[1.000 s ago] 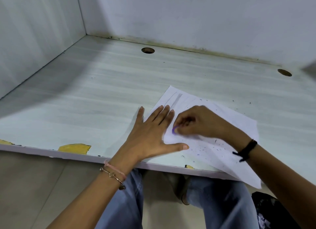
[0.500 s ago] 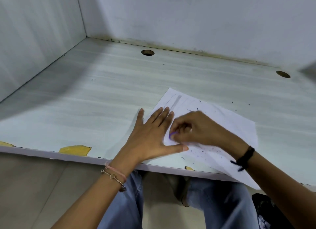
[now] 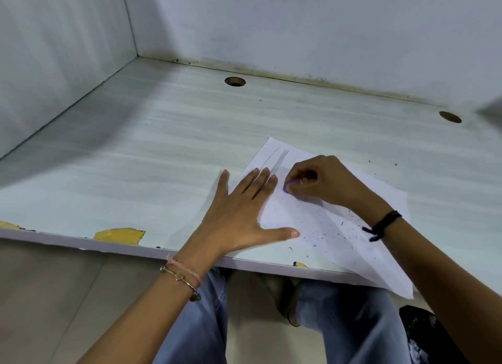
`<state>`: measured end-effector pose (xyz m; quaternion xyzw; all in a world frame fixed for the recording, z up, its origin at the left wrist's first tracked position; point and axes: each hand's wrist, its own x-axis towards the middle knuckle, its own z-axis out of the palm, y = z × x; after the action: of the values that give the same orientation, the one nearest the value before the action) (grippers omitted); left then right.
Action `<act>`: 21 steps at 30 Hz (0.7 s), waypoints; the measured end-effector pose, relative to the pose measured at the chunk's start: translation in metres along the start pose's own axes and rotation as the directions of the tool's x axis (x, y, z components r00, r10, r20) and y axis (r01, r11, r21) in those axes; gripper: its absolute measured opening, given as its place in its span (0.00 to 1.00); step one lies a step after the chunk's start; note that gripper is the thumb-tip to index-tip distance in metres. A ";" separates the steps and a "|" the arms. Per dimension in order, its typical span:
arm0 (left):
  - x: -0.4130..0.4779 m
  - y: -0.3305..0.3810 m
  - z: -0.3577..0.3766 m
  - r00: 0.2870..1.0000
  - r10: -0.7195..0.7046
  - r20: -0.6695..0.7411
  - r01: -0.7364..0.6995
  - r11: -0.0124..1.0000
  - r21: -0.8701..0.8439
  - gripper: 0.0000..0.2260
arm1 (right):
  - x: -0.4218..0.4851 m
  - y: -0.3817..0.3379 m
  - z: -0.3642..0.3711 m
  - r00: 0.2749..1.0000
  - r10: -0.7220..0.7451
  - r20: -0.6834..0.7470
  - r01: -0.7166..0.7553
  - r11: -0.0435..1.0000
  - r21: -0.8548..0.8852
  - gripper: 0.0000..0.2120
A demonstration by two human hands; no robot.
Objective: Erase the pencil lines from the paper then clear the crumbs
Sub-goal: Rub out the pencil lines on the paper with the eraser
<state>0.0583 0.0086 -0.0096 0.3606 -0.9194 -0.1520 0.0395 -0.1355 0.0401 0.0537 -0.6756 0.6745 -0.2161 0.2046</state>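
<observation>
Now left hand (image 3: 239, 214) fingers spread on paper (image 3: 320, 222); right hand (image 3: 326, 181) fingers pinch eraser (image 3: 287, 187).

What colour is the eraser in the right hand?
Purple; the eraser shows in the head view.

right hand (image 3: 326, 181): slid up the paper (image 3: 312, 227), away from me and toward the sheet's far corner. A sec ago it sat lower, closer to the near edge of the tabletop (image 3: 163, 146).
eraser (image 3: 287, 187): purple tip had dragged back toward me half a second ago. Now it's pushed forward again, just beside my left hand's (image 3: 239, 214) index fingertip and right under the grey pencil lines (image 3: 282, 159).
crumbs (image 3: 339, 223): with my hand moved up, more of the speckled patch between my left thumb and right wrist is uncovered, so way more dark and purple bits are showing.
</observation>
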 end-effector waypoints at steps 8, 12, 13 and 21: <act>0.001 -0.001 0.000 1.000 0.000 -0.001 0.000 1.000 0.009 0.48 | -0.006 -0.003 0.000 0.992 -0.033 0.121 0.033 0.999 0.003 0.02; 0.002 -0.001 0.000 1.000 -0.002 0.004 0.002 1.000 0.016 0.49 | -0.011 -0.006 0.016 0.998 -0.065 0.014 0.065 0.998 0.020 0.03; 0.003 -0.001 0.001 1.000 0.001 0.006 -0.001 1.000 0.026 0.49 | -0.019 -0.011 0.019 0.990 -0.091 0.108 0.087 0.995 0.042 0.02; 0.002 -0.001 0.003 1.000 0.008 -0.009 -0.008 1.000 -0.001 0.45 | -0.006 0.014 0.007 0.994 0.081 -0.069 -0.075 0.994 0.082 0.03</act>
<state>0.0571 0.0067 -0.0127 0.3578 -0.9205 -0.1508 0.0446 -0.1432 0.0454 0.0395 -0.6318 0.6982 -0.2591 0.2151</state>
